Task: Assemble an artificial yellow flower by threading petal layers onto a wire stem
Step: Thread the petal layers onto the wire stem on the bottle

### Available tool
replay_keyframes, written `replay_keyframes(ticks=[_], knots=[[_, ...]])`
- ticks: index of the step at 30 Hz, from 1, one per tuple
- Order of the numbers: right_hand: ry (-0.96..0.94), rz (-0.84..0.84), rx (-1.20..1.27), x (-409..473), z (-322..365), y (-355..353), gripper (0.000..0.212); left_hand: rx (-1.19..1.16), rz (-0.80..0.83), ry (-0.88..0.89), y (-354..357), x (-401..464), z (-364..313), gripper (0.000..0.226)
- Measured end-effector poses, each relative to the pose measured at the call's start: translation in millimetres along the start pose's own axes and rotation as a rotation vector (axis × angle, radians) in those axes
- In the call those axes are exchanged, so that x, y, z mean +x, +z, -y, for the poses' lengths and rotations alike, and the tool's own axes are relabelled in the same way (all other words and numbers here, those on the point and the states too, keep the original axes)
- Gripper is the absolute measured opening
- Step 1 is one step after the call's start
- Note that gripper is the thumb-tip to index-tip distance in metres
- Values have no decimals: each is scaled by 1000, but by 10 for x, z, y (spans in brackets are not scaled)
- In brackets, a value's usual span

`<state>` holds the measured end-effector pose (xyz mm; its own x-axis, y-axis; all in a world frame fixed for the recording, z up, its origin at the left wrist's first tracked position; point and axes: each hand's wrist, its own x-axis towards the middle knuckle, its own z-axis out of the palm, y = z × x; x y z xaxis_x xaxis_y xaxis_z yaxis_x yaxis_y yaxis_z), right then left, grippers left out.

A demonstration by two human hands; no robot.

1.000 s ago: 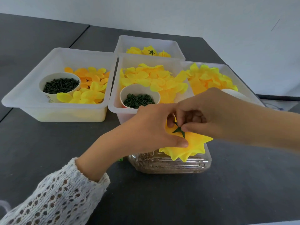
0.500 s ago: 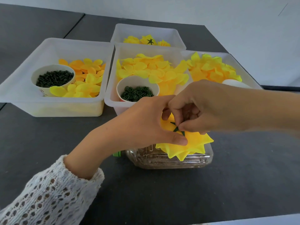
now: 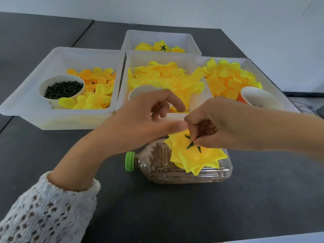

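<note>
R hand (image 3: 226,125) grip is pinching the green calyx (image 3: 192,145) at ctr of the yellow flower (image 3: 194,155), which is sitting atop the bottle (image 3: 157,165) on the desk. L hand (image 3: 140,118) is hovering just left, fingers loose, holding nothing. Stem is hidden, prob. running straight down under the grip.

A craft assembly workstation: sorted bins (image 3: 61,81) of petals on a dark table (image 3: 192,207) against a bare wall (image 3: 245,23).
</note>
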<state>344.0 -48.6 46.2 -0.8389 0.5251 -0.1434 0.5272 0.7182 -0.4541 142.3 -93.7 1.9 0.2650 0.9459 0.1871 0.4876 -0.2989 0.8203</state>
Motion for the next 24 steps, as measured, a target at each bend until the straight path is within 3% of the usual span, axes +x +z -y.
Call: replay_keyframes(ticks=[7, 19, 24], knots=[[59, 21, -174, 48, 85, -5, 16, -130, -291, 58, -378, -97, -203, 16], [107, -30, 102, 12, -74, 12, 14, -192, -349, 153, -449, -311, -554, 13], [68, -76, 23, -69, -60, 58, 18, -215, -377, 166, -463, -397, -618, 11]])
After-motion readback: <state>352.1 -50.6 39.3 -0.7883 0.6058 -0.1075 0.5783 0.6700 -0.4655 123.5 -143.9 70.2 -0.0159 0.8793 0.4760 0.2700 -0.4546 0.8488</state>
